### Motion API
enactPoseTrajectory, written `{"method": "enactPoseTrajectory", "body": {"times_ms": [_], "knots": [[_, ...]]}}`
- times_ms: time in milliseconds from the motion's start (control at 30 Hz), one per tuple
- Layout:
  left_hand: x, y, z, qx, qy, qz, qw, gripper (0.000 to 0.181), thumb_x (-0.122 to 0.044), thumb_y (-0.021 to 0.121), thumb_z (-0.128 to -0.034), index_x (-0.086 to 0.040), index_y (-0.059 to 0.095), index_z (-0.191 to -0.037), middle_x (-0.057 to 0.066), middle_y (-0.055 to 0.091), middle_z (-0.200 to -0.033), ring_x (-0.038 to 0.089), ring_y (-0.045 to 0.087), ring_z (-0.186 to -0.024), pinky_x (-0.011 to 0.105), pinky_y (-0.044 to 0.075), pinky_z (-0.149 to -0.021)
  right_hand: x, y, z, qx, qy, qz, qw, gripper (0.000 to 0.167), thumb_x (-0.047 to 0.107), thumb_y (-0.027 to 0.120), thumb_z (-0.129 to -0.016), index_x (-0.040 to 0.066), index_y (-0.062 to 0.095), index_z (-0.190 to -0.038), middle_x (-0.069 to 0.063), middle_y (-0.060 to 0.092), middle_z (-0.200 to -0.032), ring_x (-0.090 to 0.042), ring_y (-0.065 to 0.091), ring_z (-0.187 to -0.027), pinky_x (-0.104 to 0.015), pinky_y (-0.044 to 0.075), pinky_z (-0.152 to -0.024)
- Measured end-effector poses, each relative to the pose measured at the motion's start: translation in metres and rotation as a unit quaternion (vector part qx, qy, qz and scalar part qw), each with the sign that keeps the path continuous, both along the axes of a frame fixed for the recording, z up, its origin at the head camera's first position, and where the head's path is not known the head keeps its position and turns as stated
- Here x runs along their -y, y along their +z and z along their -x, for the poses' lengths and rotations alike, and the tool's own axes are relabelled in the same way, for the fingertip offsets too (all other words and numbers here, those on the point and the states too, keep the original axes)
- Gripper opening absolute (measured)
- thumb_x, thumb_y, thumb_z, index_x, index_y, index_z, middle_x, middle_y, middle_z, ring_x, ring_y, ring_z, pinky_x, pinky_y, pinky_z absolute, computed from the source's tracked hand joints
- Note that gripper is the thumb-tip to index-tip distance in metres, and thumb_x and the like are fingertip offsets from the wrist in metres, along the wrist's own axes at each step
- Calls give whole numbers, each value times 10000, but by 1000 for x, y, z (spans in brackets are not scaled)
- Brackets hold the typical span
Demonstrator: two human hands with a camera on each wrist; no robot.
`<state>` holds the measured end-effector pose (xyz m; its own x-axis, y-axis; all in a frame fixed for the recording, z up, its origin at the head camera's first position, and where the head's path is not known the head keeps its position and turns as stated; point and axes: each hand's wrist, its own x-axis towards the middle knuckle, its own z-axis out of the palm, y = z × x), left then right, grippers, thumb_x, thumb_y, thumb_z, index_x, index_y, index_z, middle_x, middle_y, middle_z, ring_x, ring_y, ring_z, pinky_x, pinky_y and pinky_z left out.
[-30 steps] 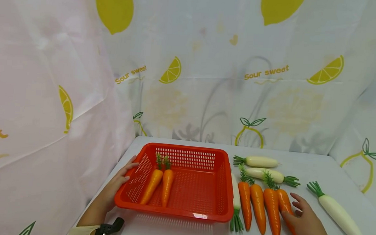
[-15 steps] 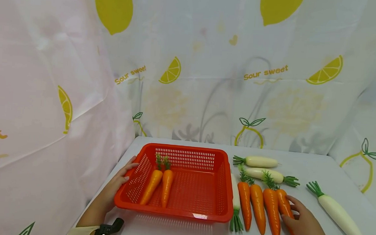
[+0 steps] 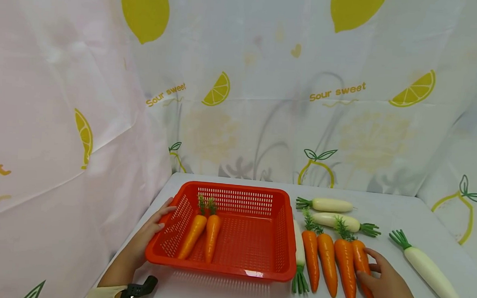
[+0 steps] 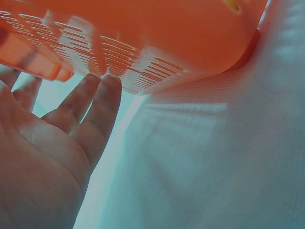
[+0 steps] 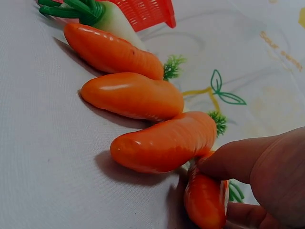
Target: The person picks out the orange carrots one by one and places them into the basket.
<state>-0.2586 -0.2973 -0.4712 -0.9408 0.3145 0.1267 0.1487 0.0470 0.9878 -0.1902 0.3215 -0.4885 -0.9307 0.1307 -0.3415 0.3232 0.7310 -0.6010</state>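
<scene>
A red slotted basket [image 3: 242, 239] stands on the table with two carrots [image 3: 192, 236] lying in its left part. My left hand [image 3: 146, 234] touches the basket's left side. In the left wrist view, fairly straight fingers [image 4: 107, 98] lie against its outer wall. My right hand [image 3: 387, 280] pinches the rightmost carrot [image 3: 361, 259] of a row, thumb on one side and fingers on the other. That carrot [image 5: 205, 202] is partly hidden by the thumb in the right wrist view. Directly left of it lie three more carrots [image 3: 344, 267], tips toward me.
A white radish [image 3: 300, 249] lies along the basket's right wall. Two more radishes [image 3: 332, 205] lie behind the carrots, and another radish [image 3: 432, 271] rests to the right of my right hand. A lemon-print curtain [image 3: 245, 100] hangs behind the white table [image 3: 397, 213].
My right hand has closed its fingers and thumb on the rightmost carrot, whose tip has shifted slightly left. My left hand and the basket have stayed in place.
</scene>
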Motion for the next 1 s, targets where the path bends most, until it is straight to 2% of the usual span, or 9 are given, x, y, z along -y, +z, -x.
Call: {"method": "enactPoseTrajectory", "body": {"times_ms": [167, 600, 800, 1000], "knots": [[0, 0, 0, 14, 13, -2, 10000, 559, -90, 369, -1040, -56, 336, -1598, -23, -35, -1780, 406, -60, -1595, 236, 517, -1034, 0, 1, 0, -24, -11, 25, 10000, 868, 446, 690, -970, 9, 269, -1590, -393, 535, -1394, -393, 625, -1066, -466, 548, -808], [2, -3, 2, 106, 27, -56, 9999, 570, -55, 339, -1035, -56, 327, -1605, -51, -42, -1779, 412, -97, -1603, 250, 527, -1026, 2, 9, -4, 52, -221, 312, 9993, 851, 446, 657, -992, 2, 255, -1597, -405, 505, -1430, -527, 555, -1205, -558, 540, -885], [2, -3, 2, 109, 56, -67, 9999, 569, -54, 339, -1034, -64, 336, -1603, -51, -39, -1779, 411, -93, -1605, 249, 529, -1021, 4, 12, -5, -37, -290, 458, 9985, 834, 399, 644, -1008, -18, 231, -1600, -427, 480, -1436, -534, 567, -1205, -480, 566, -843], [4, -3, 0, 36, 6, -29, 10000, 554, -73, 349, -1048, -70, 343, -1602, -44, -32, -1781, 356, -76, -1612, 229, 506, -1044, 7, 11, -3, -176, -539, 906, 9943, 836, 381, 641, -1017, -29, 210, -1604, -449, 432, -1454, -520, 590, -1197, -384, 601, -773]]}}
